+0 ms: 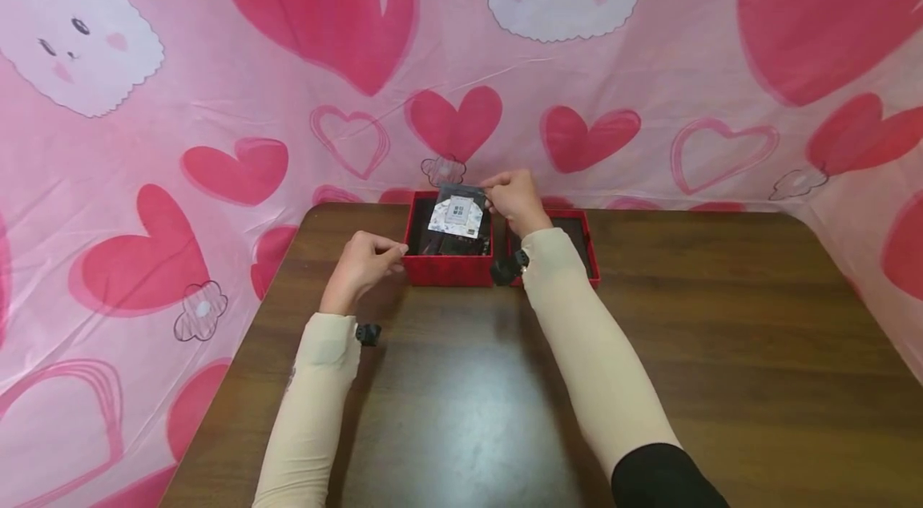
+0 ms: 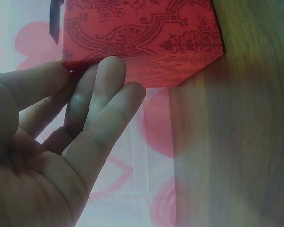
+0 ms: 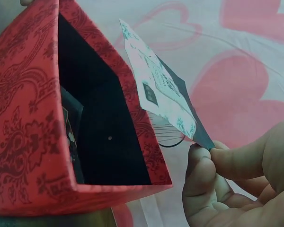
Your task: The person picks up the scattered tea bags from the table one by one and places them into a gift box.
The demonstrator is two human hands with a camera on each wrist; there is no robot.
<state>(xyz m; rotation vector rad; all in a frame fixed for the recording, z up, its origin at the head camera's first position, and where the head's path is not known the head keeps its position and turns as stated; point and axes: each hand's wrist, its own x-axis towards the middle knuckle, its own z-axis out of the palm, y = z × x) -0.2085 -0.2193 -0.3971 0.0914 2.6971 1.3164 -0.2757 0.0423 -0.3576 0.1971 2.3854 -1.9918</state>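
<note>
A: While the right hand [image 1: 513,199] pinches a dark packet [image 1: 457,213] by its corner betw. thumb and forefinger, where does the packet sit?

B: Held above the open red box [image 1: 449,251], tilted, white label facing up; rt wrist view shows it just beside the box's rim, not inside. Box stands at the far edge of the wooden table [image 1: 721,348].

A: And the left hand [image 1: 360,266]?

B: Fingers nearly straight and close together, tips touching the box's left wall, thumb at its corner; lt wrist view shows no curl round it.

A: Other items?

B: Red lid [image 1: 587,239] lies just right of the box, partly hidden by the right forearm. Box interior is black, w/ another dark item inside. Pink heart-print cloth [image 1: 216,91] behind and at both sides.
</note>
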